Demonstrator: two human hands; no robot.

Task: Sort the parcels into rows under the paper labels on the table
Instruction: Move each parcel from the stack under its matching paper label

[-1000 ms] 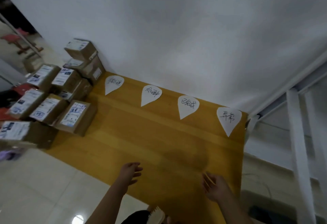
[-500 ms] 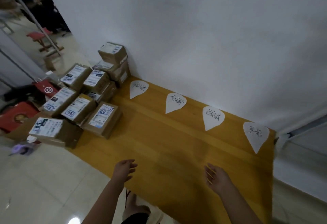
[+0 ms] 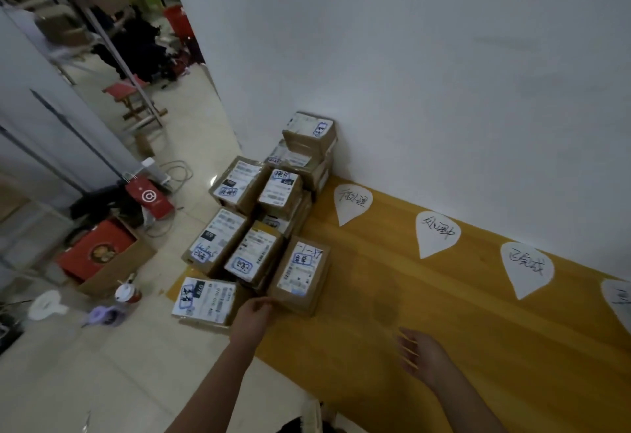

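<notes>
Two bare hands, no parcel lifted yet

Two hands reached over the near edge of the table (image 3: 426, 299). The left hand (image 3: 251, 318) had its fingers curled at the near corner of the nearest parcel (image 3: 300, 273), touching or just short of it; its grip was narrow, and I could not tell whether it had closed on the cardboard. The right hand (image 3: 421, 352) hovered above the bare wood with fingers spread, its grip wide and holding nothing, likely kept free to take the other side of a box.

That nearest parcel lay flat, shipping sheet up, so its handwritten mark could be read against the headings. Just beside it to the left lay a low parcel (image 3: 205, 299), also label up. Beyond them the parcel pile (image 3: 259, 214) crowded the left end of the table, some boxes stacked two or more high against the white wall (image 3: 444, 74), all unsorted by the look of it.

Four paper labels ran along the wall side: the first label (image 3: 351, 202) just beside the pile, then a second label (image 3: 437, 232), a third label (image 3: 526, 267), and a fourth label (image 3: 619, 299) cut off at the frame edge. The wood below every label was bare, left open for rows, so sorting seemed barely begun.
</notes>
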